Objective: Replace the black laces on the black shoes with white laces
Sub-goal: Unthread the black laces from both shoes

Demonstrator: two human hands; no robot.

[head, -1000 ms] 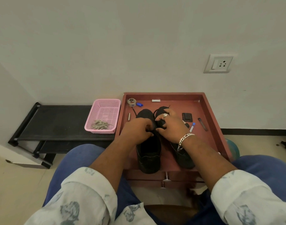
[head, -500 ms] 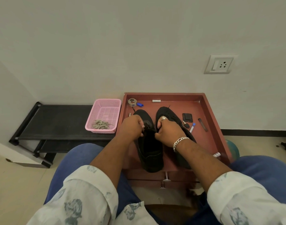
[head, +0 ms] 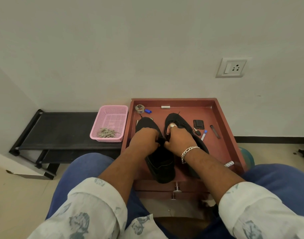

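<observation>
Both hands, left hand and right hand, curled, pinching black lace | left shoe soft | I would grip lace near eyelets.

Soft, even indoor light fills the scene, with no glare on the pale painted wall, which dims to grey toward the top corners. The two black fabric shoes read as near-featureless dark masses, detail swallowed. Faint shadow sits under the black low bench. Wide-angle distortion bends the edges, and the near white patterned sleeves look slightly soft.
</observation>
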